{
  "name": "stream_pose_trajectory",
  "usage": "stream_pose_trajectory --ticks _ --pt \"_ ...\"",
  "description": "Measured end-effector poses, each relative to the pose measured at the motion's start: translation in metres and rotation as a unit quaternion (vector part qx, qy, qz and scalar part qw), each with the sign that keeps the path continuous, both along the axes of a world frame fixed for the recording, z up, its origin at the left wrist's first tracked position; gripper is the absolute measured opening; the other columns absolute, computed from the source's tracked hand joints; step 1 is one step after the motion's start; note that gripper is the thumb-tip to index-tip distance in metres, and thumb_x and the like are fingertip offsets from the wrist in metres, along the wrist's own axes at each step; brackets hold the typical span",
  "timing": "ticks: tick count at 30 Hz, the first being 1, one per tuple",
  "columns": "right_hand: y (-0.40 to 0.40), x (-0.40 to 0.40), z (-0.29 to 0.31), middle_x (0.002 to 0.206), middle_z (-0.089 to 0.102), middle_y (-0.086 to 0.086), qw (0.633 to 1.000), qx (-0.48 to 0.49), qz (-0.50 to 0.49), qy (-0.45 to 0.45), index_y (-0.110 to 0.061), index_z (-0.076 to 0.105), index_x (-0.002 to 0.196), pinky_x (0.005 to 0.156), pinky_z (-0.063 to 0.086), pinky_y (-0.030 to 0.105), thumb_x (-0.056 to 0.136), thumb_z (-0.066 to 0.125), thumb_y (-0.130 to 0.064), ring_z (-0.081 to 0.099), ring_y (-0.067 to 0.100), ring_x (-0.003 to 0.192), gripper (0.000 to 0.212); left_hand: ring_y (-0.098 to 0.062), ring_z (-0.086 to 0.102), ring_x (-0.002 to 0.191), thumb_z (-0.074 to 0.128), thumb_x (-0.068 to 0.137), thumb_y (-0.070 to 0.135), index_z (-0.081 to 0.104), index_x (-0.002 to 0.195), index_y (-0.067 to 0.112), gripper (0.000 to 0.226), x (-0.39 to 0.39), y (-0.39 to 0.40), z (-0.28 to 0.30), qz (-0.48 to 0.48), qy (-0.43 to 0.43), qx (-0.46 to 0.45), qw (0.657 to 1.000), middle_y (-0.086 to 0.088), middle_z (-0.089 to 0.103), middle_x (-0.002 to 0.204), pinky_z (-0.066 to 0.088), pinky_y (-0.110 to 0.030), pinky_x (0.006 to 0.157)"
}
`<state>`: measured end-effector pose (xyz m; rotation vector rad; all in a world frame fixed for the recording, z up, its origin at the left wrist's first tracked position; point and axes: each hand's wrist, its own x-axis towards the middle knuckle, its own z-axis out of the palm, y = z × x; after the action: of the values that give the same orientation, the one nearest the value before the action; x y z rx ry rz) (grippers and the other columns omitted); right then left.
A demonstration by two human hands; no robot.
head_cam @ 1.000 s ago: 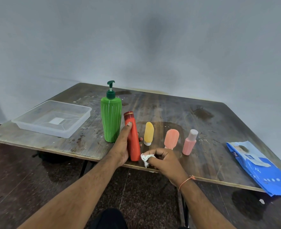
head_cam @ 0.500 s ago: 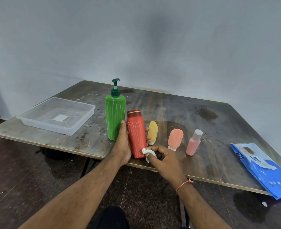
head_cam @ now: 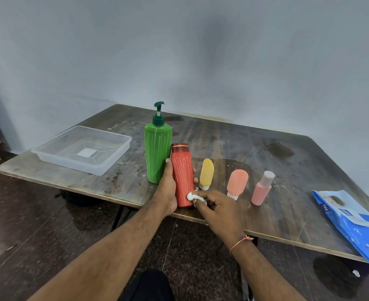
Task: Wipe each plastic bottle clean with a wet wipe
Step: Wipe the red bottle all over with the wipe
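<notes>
A red bottle (head_cam: 182,170) with white streaks stands near the table's front edge. My left hand (head_cam: 168,187) grips it round its lower half, fingers showing on its far side. My right hand (head_cam: 214,205) pinches a crumpled white wet wipe (head_cam: 191,196) and presses it against the bottle's lower right side. Just behind and left stands a tall green pump bottle (head_cam: 157,151). To the right stand a yellow tube (head_cam: 206,173), an orange-pink tube (head_cam: 236,183) and a small pink bottle (head_cam: 261,189).
A clear plastic tray (head_cam: 49,155) sits at the table's left. A blue wet-wipe pack (head_cam: 350,222) lies at the right front corner, overhanging the edge. The worn wooden table (head_cam: 255,148) backs onto a grey wall. Dark floor lies below.
My left hand has turned the red bottle upright and closer to the green one. The wipe in my right hand has risen slightly along the bottle's lower side.
</notes>
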<state>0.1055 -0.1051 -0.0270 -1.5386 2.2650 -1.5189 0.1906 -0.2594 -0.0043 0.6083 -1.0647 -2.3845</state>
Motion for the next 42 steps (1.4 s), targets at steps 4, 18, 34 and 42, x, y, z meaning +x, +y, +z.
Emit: stream_pose_trajectory --ticks 4,18,34,42 --pt "0.003 -0.003 0.005 0.111 0.068 -0.038 0.995 0.026 0.051 0.082 -0.040 0.082 0.115 0.092 0.049 0.009 0.095 0.077 -0.020 0.065 -0.008 0.112 0.029 -0.028 0.070 0.078 0.026 0.093 0.086 0.072 0.120 0.003 0.098 -0.001 -0.003 -0.002 -0.002 -0.009 0.000 1.000 -0.017 0.072 0.090 0.060 -0.041 0.075" --pt "-0.001 -0.005 0.001 0.101 0.074 -0.021 0.992 0.026 0.032 0.118 -0.034 0.083 0.098 0.081 0.056 0.023 0.089 0.076 -0.021 0.068 0.003 0.097 0.018 -0.027 0.068 0.075 0.025 0.097 0.081 0.070 0.118 0.003 0.093 -0.001 -0.004 -0.003 -0.022 -0.008 -0.018 1.000 -0.016 0.071 0.089 0.059 -0.040 0.076" --pt "-0.004 0.011 -0.004 0.099 0.071 -0.018 0.980 -0.005 0.041 0.195 -0.030 0.083 0.103 0.077 0.055 0.027 0.089 0.073 -0.022 0.064 0.004 0.092 0.019 -0.021 0.067 0.071 0.028 0.102 0.074 0.071 0.112 0.007 0.081 -0.004 -0.004 -0.007 0.005 -0.036 -0.061 0.997 -0.011 0.071 0.083 0.056 -0.036 0.069" --pt "-0.006 0.015 0.002 0.101 0.071 -0.015 0.970 0.007 0.023 0.240 -0.031 0.082 0.109 0.075 0.055 0.026 0.090 0.073 -0.021 0.064 0.007 0.092 0.023 -0.023 0.068 0.074 0.032 0.099 0.078 0.072 0.111 0.006 0.083 -0.007 -0.008 -0.014 0.003 -0.033 -0.040 0.999 -0.013 0.071 0.087 0.056 -0.039 0.074"
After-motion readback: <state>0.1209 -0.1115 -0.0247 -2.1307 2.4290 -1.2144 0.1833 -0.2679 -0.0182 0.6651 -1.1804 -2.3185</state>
